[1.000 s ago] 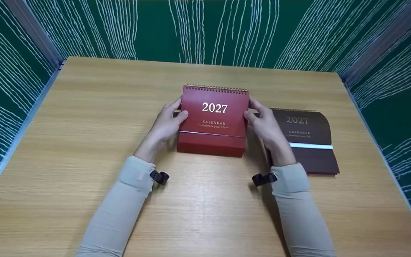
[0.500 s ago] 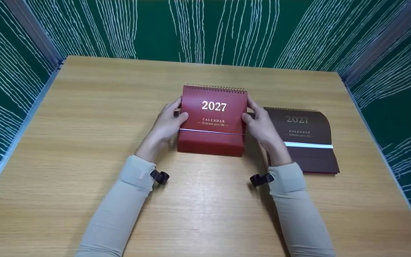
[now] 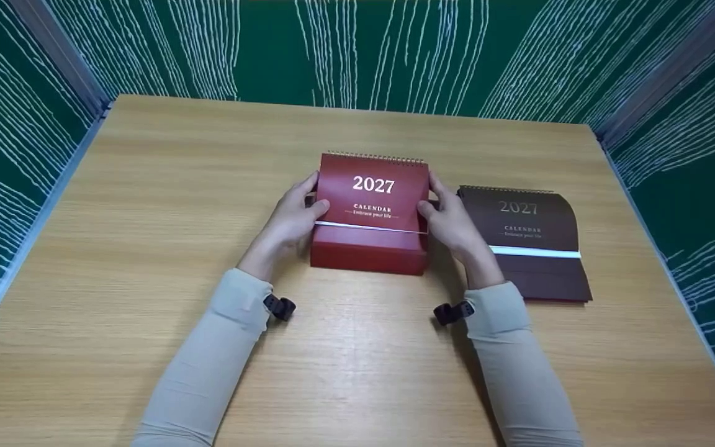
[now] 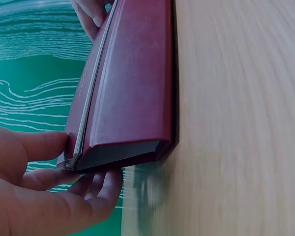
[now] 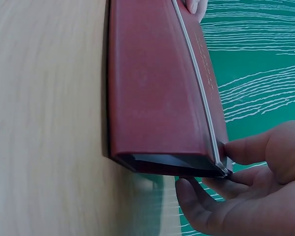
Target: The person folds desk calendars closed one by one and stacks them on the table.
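Note:
A red 2027 desk calendar (image 3: 373,198) with a spiral binding along its top stands tilted back near the middle of the table. My left hand (image 3: 294,214) grips its left side, thumb on the front cover and fingers behind the edge. On the opposite side my right hand (image 3: 450,217) holds it the same way. Both wrist views show the calendar's red base (image 4: 132,73) close at the tabletop, with a hollow end under the cover. A thin pale band (image 5: 199,81) crosses the front. The fingertips behind the calendar are partly hidden in the head view.
A dark brown 2027 calendar (image 3: 522,217) with a bright band lies to the right, just beyond my right forearm. The wooden table (image 3: 146,186) ends at a green wall (image 3: 270,56) with white lines, and similar panels flank both sides.
The top of the red calendar has come slightly down and its right edge a little left. My right hand has shifted slightly left with it; both hands keep their hold.

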A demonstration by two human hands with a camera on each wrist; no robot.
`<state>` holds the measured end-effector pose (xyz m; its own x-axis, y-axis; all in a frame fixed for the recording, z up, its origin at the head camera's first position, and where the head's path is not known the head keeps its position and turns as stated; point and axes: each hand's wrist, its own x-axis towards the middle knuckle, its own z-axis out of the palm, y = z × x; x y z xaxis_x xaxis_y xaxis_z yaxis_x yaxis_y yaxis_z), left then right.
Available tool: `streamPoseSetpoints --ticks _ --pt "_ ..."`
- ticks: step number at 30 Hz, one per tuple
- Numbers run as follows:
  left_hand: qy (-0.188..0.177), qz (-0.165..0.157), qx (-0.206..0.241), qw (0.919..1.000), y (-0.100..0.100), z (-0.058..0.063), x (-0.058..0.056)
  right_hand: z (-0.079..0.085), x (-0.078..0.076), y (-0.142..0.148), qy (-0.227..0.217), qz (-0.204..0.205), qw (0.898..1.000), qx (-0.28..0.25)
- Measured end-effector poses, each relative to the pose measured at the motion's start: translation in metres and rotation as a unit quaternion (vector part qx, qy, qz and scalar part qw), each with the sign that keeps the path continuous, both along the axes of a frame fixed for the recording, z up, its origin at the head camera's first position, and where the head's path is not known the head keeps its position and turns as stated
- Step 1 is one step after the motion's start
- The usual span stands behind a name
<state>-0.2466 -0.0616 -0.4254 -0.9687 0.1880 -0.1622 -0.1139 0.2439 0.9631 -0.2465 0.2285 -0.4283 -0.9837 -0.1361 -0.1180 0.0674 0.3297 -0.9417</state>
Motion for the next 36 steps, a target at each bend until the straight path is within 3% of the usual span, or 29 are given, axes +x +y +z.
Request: streamPoseSetpoints --ticks 18,25,36 --pt "-0.041 -0.042 0.009 0.9983 -0.006 -0.002 0.001 -0.013 -0.006 -0.002 -0.025 0.026 0.999 -0.027" --pt "-0.055 -0.048 0.011 0.9973 -0.007 -0.003 0.001 -0.015 -0.005 -0.003 -0.012 0.038 0.999 -0.022" --pt "-0.061 -0.06 0.0 0.9964 -0.009 -0.001 0.002 -0.015 -0.002 -0.005 -0.051 0.037 0.998 0.011"
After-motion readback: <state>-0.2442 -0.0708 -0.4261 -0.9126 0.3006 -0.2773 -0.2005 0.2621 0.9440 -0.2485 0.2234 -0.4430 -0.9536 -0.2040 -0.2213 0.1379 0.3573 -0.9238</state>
